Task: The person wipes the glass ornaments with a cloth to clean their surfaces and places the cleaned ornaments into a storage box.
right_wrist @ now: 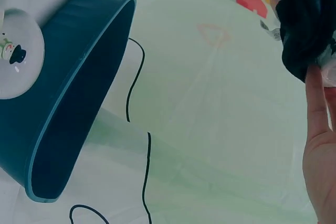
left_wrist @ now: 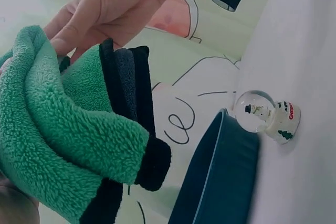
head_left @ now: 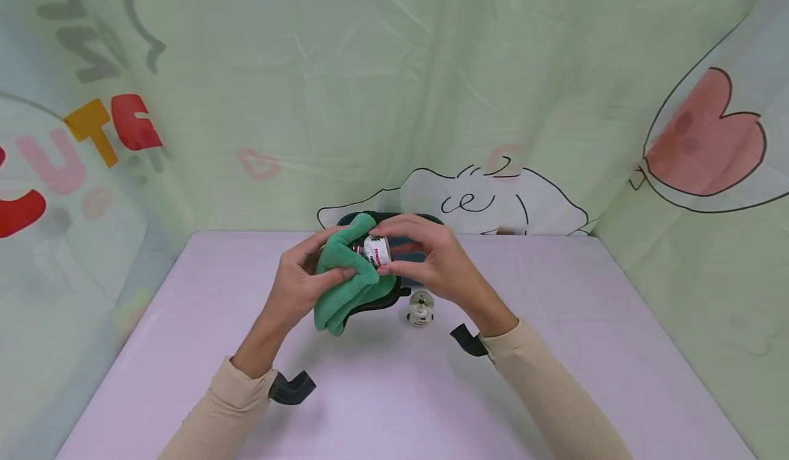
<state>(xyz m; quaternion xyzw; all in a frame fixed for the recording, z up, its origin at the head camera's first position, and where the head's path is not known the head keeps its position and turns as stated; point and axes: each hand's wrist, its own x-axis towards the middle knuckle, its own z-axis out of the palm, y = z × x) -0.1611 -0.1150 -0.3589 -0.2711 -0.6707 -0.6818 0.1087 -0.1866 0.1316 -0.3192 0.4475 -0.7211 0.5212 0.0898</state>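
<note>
My left hand (head_left: pixel 294 283) grips a thick green towel (head_left: pixel 348 301) with dark trim, held up above the table. A snow globe with a white base (head_left: pixel 379 250) and red lettering is pinched between the thumb and fingers of my right hand (head_left: pixel 434 256). The towel covers its globe end. In the left wrist view, the fluffy towel (left_wrist: pixel 79 124) hides most of my left hand and the held snow globe. Just below the hands, a second snow globe (head_left: pixel 421 309) with a snowman inside stands upright on the table.
A dark teal basin (left_wrist: pixel 233 177) stands behind the hands, close to the standing snow globe; the right wrist view shows its wall (right_wrist: pixel 58 51) and open top. The pale table (head_left: pixel 382 405) meets a printed curtain (head_left: pixel 296 104) at its back edge.
</note>
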